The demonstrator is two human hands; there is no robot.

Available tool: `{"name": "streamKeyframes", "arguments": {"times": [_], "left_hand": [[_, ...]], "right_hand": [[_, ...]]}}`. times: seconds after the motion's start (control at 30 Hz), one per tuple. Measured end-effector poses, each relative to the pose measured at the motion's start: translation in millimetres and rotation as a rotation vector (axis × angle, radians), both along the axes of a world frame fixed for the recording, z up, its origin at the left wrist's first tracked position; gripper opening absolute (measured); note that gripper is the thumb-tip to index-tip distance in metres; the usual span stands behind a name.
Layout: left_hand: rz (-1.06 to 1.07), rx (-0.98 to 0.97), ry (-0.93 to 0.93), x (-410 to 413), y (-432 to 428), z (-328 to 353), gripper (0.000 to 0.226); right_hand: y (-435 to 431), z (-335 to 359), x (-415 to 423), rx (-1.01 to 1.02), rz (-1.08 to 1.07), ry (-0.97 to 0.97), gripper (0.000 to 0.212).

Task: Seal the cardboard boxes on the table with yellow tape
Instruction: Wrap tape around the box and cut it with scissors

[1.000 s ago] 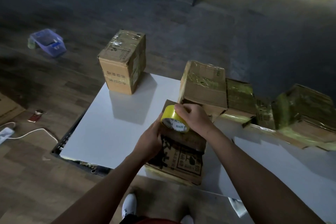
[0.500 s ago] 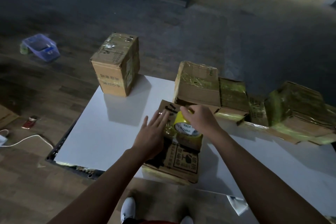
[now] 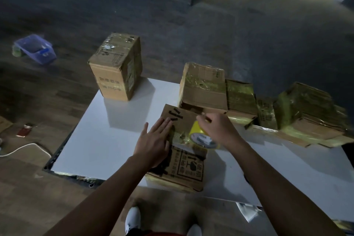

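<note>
A flat cardboard box [image 3: 188,168] with black print lies at the near edge of the white table [image 3: 99,140]. My left hand [image 3: 155,142] presses flat on its left side, fingers straight, over a strip of yellow tape. My right hand [image 3: 218,128] grips the yellow tape roll [image 3: 201,137] on top of the box's right part. A tall box [image 3: 115,67] stands at the table's far left corner. Several boxes wrapped in yellow tape, the nearest one [image 3: 205,86], line the far right side.
A blue plastic tray [image 3: 35,49] sits on the dark floor to the far left. A white cable [image 3: 23,148] and a small red object [image 3: 24,130] lie on the floor left of the table. My white shoes [image 3: 132,220] show below the table edge.
The roll has travelled right across the box top in my right hand, laying tape. My left hand let go of the tape end and now lies flat on the box.
</note>
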State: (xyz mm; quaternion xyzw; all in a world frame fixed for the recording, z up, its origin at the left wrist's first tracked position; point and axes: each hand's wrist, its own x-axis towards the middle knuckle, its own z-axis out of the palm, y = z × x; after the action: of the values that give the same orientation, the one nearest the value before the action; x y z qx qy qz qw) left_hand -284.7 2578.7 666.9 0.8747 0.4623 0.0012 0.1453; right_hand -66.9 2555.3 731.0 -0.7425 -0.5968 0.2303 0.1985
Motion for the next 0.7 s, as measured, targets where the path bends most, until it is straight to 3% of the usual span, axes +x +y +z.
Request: {"name": "streamKeyframes", "arguments": {"times": [0.23,0.37,0.6,0.7], "left_hand": [[-0.042,0.036,0.115,14,1,12,0.070],[-0.137,0.060,0.059,24,-7,9,0.073],[-0.148,0.075,0.003,18,-1,0,0.065],[-0.136,0.066,-0.049,15,1,-2,0.062]], "right_hand": [[3,2,-8,-0.015,-0.012,-0.096,0.048],[-1,2,-6,-0.005,-0.016,-0.080,0.047],[-20,-3,12,0.020,-0.035,0.257,0.045],[-22,-1,21,0.063,-0.002,0.098,0.046]]}}
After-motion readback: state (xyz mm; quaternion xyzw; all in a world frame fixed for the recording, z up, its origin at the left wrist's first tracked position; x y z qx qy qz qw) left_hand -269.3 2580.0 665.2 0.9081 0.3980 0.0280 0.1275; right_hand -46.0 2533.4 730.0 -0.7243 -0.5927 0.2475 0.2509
